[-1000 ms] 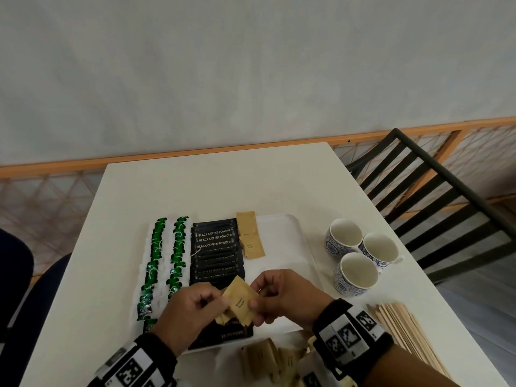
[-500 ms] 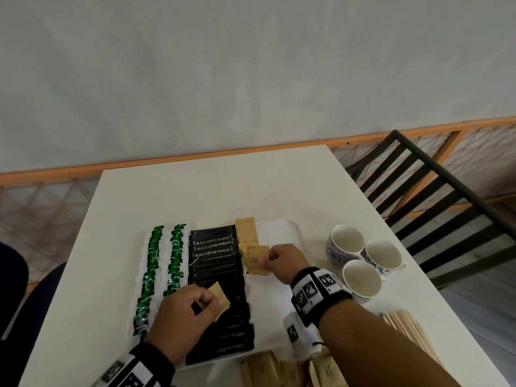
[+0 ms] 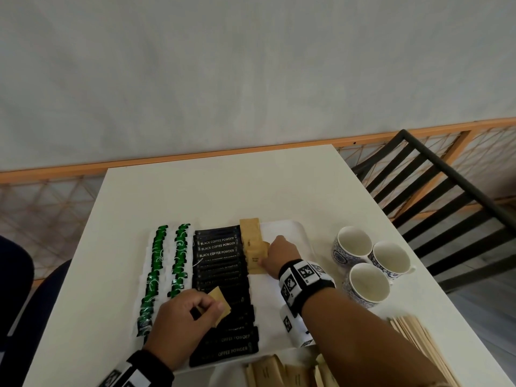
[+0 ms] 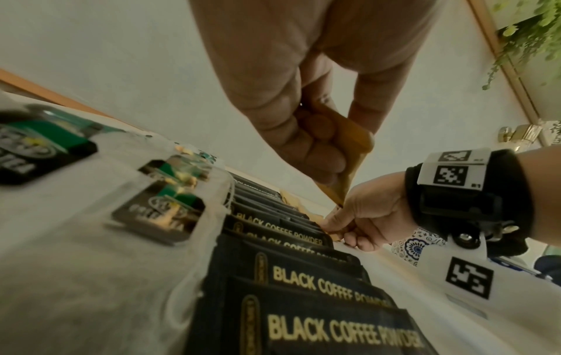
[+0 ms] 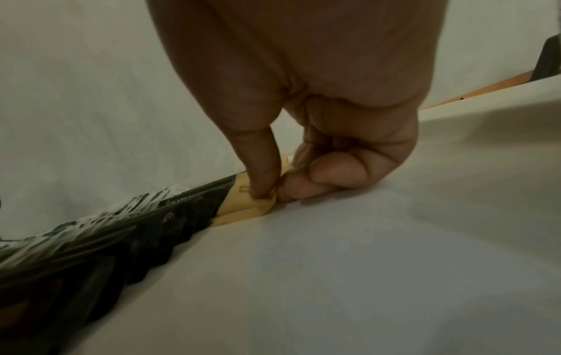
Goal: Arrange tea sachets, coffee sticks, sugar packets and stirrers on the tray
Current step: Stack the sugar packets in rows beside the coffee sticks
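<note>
white table (image 3: 223, 191) is carrying the tray (image 3: 287, 227) in the head view; tea sachets (image 3: 181, 258), coffee sticks (image 3: 220, 263) and a short sugar packet column (image 3: 252, 247) are lying in rows. the left wrist view is showing the left hand (image 4: 297, 100) pinching a spare sugar packet (image 4: 349, 153), probably keeping it ready. the right wrist view is showing the right hand (image 5: 303, 120), thumb and fingertips (image 5: 264, 189) closing on the newest packet (image 5: 242, 206), seemingly aligning it beside the sticks.

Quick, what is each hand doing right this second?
Left hand: holds a brown sugar packet above the coffee sticks.
Right hand: pinches a sugar packet lying on the tray.
</note>
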Motion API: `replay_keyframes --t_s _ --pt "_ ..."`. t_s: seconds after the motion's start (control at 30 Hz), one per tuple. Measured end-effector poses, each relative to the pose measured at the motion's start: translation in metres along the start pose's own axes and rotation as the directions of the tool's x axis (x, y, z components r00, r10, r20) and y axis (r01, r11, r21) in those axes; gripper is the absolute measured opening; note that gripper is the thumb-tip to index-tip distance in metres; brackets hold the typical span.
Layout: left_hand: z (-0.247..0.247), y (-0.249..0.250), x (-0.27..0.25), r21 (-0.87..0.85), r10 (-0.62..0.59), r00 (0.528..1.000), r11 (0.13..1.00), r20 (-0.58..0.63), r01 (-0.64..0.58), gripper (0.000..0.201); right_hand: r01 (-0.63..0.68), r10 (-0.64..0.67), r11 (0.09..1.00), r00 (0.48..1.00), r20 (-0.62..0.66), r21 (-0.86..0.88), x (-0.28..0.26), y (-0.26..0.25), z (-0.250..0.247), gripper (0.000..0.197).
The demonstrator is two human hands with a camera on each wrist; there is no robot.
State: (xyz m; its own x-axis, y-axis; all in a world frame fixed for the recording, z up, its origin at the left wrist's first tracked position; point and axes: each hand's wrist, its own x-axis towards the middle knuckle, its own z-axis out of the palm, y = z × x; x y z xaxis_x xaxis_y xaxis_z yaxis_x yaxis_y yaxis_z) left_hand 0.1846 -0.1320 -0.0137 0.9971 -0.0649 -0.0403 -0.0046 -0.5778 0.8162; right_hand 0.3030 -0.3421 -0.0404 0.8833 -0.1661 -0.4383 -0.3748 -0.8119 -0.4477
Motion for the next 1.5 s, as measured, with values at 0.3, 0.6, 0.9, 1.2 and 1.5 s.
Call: replay_keyframes --t_s 0.3,0.6,0.9,1.2,1.5 --pt "0.0 -0.001 0.0 -0.012 -0.02 1.0 1.0 -0.001 0.02 0.026 -0.038 0.034 0.986 0.999 0.029 0.162 -0.009 -0.003 0.007 0.043" --pt "-0.003 0.002 -0.001 -0.014 -0.013 0.999 1.0 0.029 0.014 0.021 0.04 -0.044 0.97 0.999 0.009 0.239 -0.01 0.0 0.008 0.051" --pt "-0.006 0.005 0.011 -0.23 -0.106 0.986 0.964 0.128 0.134 0.021 0.237 -0.246 0.892 0.969 -0.028 0.385 -0.034 0.006 -0.001 0.016" --pt "0.005 0.016 0.016 -0.147 0.064 0.985 0.988 0.16 -0.041 0.043 0.409 -0.531 0.833 0.781 0.329 0.373 -0.073 0.008 0.001 0.021" --pt "0.009 0.003 0.013 -0.102 0.037 0.999 0.994 -0.02 -0.038 0.047 0.161 -0.174 0.963 0.984 0.042 0.216 -0.036 0.028 -0.002 0.026"
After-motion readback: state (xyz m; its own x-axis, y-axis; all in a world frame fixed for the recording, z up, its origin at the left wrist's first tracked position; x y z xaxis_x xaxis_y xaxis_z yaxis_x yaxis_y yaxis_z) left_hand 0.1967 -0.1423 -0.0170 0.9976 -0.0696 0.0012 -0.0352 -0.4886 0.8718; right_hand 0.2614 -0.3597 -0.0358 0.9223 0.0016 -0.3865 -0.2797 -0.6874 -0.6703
